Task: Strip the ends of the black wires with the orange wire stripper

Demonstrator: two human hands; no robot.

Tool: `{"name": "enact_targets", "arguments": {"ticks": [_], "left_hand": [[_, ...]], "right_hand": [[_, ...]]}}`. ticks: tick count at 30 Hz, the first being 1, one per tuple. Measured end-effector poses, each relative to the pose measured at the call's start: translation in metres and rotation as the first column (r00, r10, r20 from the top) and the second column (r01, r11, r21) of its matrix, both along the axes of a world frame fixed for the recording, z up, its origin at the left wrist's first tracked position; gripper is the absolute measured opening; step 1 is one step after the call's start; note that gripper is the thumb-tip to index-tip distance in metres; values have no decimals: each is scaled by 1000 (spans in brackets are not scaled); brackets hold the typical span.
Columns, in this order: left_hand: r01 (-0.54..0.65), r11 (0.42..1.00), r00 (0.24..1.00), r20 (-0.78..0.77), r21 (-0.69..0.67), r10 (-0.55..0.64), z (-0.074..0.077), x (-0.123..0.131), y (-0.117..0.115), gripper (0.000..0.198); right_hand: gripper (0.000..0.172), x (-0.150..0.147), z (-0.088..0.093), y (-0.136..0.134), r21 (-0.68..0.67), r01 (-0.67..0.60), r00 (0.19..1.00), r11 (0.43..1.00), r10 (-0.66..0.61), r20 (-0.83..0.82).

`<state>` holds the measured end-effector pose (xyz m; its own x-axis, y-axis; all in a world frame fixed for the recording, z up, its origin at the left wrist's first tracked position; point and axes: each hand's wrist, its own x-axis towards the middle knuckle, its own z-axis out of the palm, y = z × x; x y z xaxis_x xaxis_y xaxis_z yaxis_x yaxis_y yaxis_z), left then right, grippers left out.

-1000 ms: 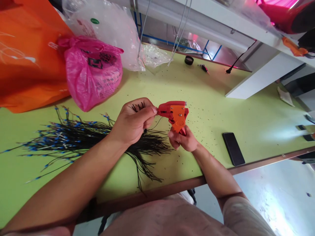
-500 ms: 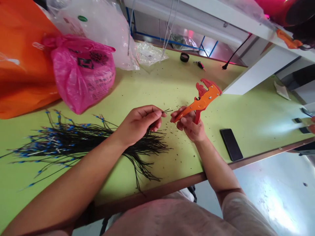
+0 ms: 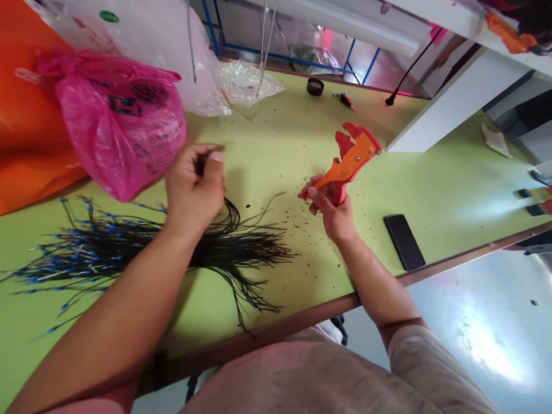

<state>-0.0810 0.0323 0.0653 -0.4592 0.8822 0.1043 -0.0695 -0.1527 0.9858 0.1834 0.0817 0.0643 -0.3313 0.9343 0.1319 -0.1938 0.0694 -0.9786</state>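
My left hand (image 3: 196,187) is raised over the bundle with its fingers curled in. Several black wires (image 3: 233,211) bend up from the bundle to its underside and appear held in it; their ends are hidden by the hand. Below lies a large bundle of black wires (image 3: 241,244), many with blue pieces at their left ends. My right hand (image 3: 330,207) is wrapped around the handles of an orange and red wire stripper (image 3: 351,161). Its jaws point up and away from me, with nothing visible between them.
A pink plastic bag (image 3: 125,126), an orange bag (image 3: 30,115) and clear plastic bags (image 3: 172,52) stand at the left. A phone (image 3: 404,241) lies near the right front edge. Behind are a black tape roll (image 3: 315,87) and a plug (image 3: 390,99). Tiny scraps (image 3: 297,215) dot the green table.
My left hand has moved left and up, away from the wire stripper. A small dark bit now shows beside it. My right hand keeps the stripper, turned slightly. The view has shifted a little.
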Motion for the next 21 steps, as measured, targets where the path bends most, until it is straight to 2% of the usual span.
{"name": "enact_targets", "arguments": {"ticks": [1,2,3,7,11,16,19,21], "left_hand": [[-127,992,990,-60,13,127,-6,-11,7,37],[-198,980,976,-85,14,199,-12,-20,13,40],[-222,975,971,-86,-1,221,-19,-26,17,43],[-161,971,987,-21,-177,160,-45,-31,24,58],[-93,964,995,-58,-250,81,-60,-23,27,56],[-110,964,994,-29,-242,106,-54,-20,28,50],[-15,984,998,52,-178,24,-46,-19,26,51],[77,988,997,41,-132,-72,-41,-19,23,57]], "right_hand": [[57,0,-1,1,-24,12,1000,1000,-13,-7],[57,1,-2,2,-44,18,1000,999,-18,-9],[57,1,-2,3,-59,18,1000,998,-19,-9],[57,2,-2,3,-83,23,1000,996,-24,-10],[54,3,-1,3,-75,10,1000,997,-10,-7],[53,4,-5,4,-57,-7,1000,998,9,30],[54,4,-7,5,-49,-12,1000,999,13,24],[54,4,-8,5,-50,-18,999,999,19,33]]}}
